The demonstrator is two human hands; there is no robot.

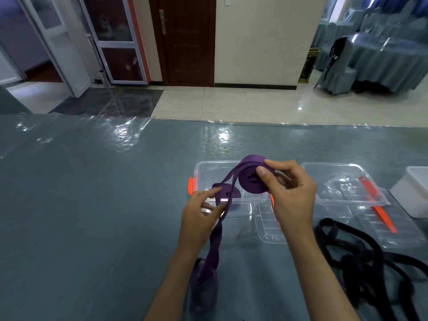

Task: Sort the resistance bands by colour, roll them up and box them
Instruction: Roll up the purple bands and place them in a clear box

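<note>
My right hand point(289, 191) grips a partly rolled purple resistance band point(250, 181) above a clear plastic box point(203, 167) with orange latches. The band's loose tail point(213, 251) runs down and left to the table edge. My left hand point(201, 214) pinches that tail just below the roll. A finished purple roll point(228, 193) lies inside the box. A heap of black bands point(370, 262) lies on the table at the right.
A second clear box point(342, 181) with an orange latch stands to the right, with clear lids point(266, 225) lying in front. A white container point(414, 191) sits at the far right edge. The table point(92, 205) has a grey-blue cover under glossy plastic.
</note>
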